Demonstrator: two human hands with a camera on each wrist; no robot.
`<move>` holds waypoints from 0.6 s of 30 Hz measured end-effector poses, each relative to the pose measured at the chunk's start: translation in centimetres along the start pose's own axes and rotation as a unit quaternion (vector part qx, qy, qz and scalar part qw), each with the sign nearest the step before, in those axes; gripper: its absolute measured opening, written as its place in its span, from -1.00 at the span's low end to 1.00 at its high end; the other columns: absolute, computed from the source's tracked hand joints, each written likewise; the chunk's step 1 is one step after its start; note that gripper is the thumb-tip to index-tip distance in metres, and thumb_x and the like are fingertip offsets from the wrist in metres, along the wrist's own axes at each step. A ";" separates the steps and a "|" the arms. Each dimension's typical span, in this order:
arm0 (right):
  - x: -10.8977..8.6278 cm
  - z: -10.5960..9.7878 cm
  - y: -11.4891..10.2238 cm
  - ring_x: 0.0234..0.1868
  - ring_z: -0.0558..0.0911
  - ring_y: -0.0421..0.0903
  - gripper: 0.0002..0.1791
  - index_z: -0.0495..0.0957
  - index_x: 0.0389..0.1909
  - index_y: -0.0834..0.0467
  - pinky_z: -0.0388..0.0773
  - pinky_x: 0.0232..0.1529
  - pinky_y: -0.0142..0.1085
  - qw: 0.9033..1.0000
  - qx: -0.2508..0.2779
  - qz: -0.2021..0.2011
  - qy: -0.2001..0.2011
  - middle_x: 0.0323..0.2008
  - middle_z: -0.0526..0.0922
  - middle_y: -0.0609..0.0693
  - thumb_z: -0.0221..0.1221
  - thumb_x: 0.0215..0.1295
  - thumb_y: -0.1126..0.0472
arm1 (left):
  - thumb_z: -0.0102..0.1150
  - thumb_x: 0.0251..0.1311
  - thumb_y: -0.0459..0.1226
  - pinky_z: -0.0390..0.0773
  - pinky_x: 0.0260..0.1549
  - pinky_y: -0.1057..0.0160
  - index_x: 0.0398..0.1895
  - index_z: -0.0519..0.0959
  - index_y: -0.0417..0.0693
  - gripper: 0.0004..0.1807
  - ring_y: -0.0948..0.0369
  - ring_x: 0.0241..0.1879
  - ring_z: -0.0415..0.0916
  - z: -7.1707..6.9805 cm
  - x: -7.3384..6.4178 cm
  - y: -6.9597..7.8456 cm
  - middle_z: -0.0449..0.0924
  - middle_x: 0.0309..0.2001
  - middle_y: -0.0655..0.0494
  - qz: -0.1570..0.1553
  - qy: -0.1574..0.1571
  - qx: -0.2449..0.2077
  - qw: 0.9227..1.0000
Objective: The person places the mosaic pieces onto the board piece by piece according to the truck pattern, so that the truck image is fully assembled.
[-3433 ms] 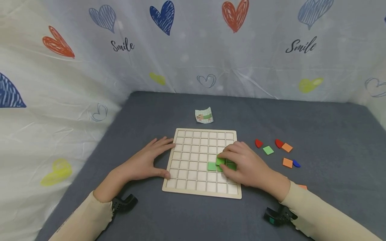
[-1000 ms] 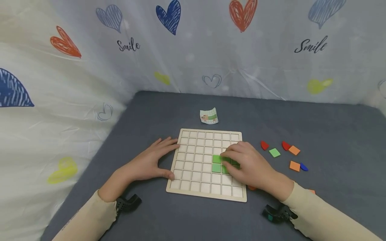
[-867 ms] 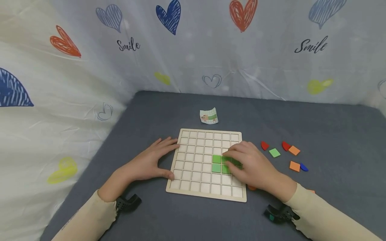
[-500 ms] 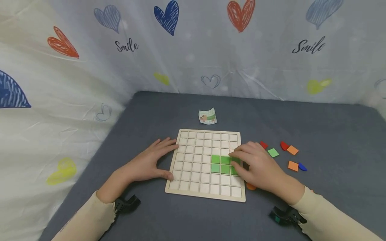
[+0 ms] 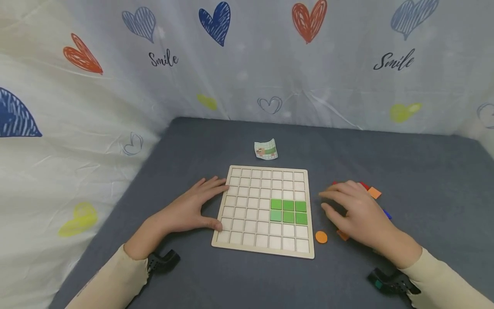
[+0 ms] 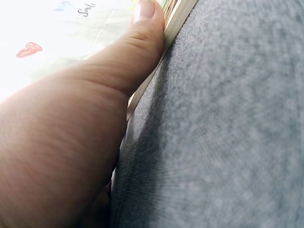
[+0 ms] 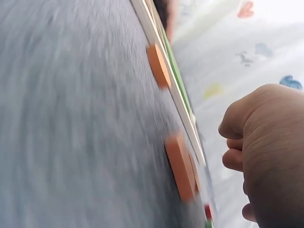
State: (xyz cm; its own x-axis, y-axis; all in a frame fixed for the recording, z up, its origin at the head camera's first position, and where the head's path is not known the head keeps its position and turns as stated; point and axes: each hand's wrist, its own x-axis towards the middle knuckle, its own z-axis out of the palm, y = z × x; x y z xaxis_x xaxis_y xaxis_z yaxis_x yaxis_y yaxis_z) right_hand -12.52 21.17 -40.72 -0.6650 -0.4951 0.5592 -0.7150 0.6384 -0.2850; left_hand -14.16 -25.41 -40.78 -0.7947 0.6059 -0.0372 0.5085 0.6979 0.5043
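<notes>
Left hand (image 5: 182,209), fingers spread, touches the square pale-wood grid board (image 5: 250,225); right of it, the right hand (image 5: 359,215) hovers, fingers parted, released.

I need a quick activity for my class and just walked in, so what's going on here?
Someone's left hand touches the left edge of a wooden grid board. Six green tiles sit in its cells, in two rows of three. The right hand is to the board's right, near an orange disc and other loose pieces, with nothing visibly held. A small picture card lies beyond the board.
</notes>
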 end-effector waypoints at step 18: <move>-1.5 -2.7 3.6 0.02 0.66 0.12 -0.58 0.78 0.16 0.17 0.52 0.02 0.17 0.995 -0.033 0.078 -0.051 0.07 0.78 0.10 0.48 0.26 0.29 | 0.50 0.05 0.42 -0.24 0.73 -0.11 0.77 0.21 0.19 0.26 0.05 0.76 -0.19 -0.2 0.0 0.0 0.00 0.77 0.14 0.002 -0.005 0.003 1.000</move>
State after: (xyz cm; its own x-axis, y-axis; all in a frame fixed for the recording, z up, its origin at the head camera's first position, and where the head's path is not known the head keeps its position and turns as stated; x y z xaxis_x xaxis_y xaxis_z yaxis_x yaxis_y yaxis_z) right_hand -13.47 25.82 -40.47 -0.7872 -0.4427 0.4294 -0.5883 0.7479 -0.3075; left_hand -14.21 -25.44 -40.60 -0.7892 0.6127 -0.0431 0.5140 0.6971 0.4998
